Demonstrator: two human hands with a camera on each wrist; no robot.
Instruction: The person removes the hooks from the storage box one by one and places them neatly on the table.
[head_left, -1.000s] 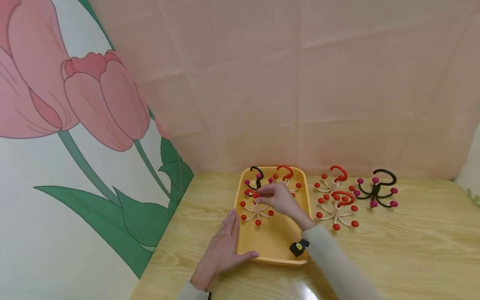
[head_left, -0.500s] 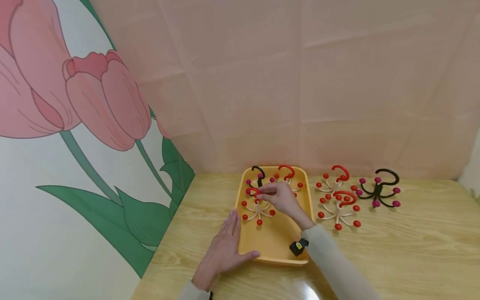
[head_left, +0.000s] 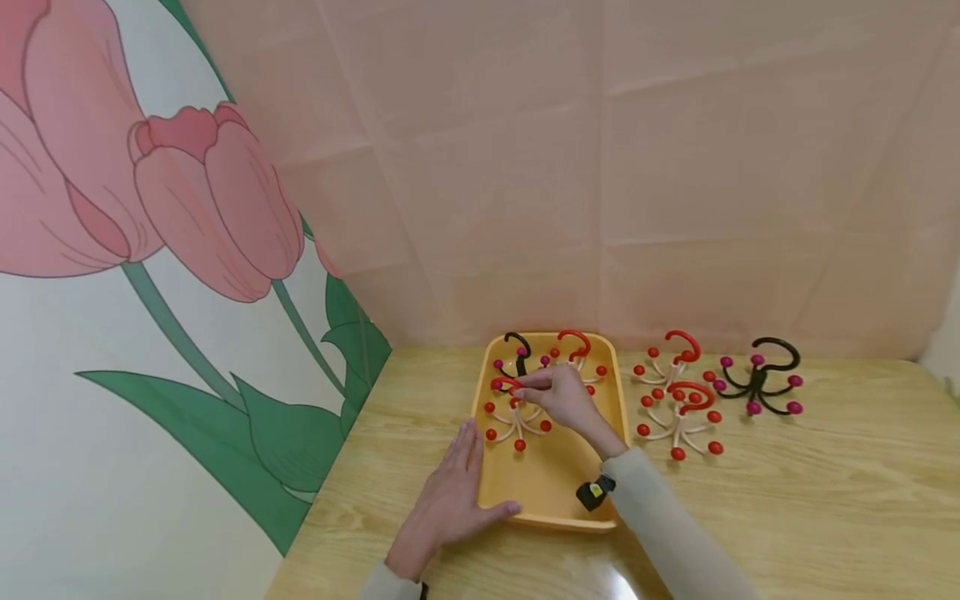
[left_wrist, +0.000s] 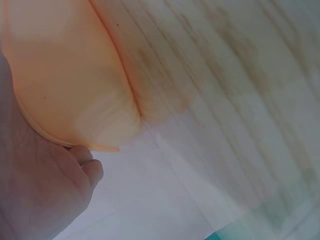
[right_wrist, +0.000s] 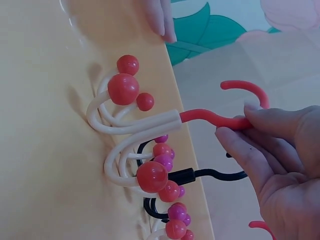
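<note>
Here's the right hand (head_left: pixel 562 398) over the tray (head_left: pixel 536 487), thumb and fingertips pinching the curved red top of the front hook (right_wrist: pixel 160 121), the one with white arms and red balls. That hook sits inside the tray toward the left wall, stem upright, arms spread around it. Whether every arm bears on the tray floor, I can't tell, so I'd want that checked before the pinch loosens.

Down the left side, lovely support: the left hand (head_left: pixel 450 492) lies along the tray wall, fingers straight and together, thumb stretched across the near corner. Light steadying is plenty; a hard push could slide the tray over the surface (head_left: pixel 825 492).

Now the tight part. Just behind stands the black hook (right_wrist: pixel 181 176) with its purple balls, and at the far right the back hook (head_left: pixel 576 358), also red and white. The balls look close enough to snag, so any lift or turn should be small, straight and slow. Holding high on the curve suits that: fingers clear of the arms, stem easy to keep vertical. Best to part the fingers gently, without dragging the curve sideways, or the whole thing may tip.
</note>
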